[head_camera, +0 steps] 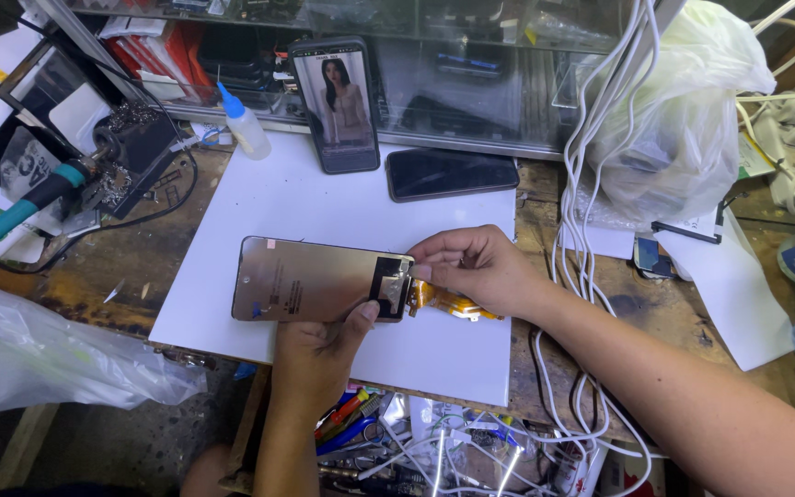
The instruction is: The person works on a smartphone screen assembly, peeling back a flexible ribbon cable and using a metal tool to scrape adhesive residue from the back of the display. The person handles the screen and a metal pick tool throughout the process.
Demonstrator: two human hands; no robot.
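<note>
The head view shows, at the far left, a teal-handled soldering iron (25, 210) in its black stand, and beside it a small clear plastic bottle with a blue nozzle (244, 125). On the wooden desk (103, 267) lies a white rectangular sheet (259, 207). Just above this sheet the left hand (315, 354) holds the flat metallic-backed phone display panel (310, 279) from below, its thumb pressed on the lower edge near the black corner patch. A lit black smartphone (335, 103) leans against the glass shelf, and a dark smartphone (451, 172) lies flat next to it. The right hand (476, 267) pinches the panel's right end with its fingers (425, 270), where the orange flex ribbon (457, 302) comes out. The step seems to be inspecting or handling the connector; the next move likely needs a gentle grip, since the ribbon looks fragile. White cables (591, 147) hang at the right.
</note>
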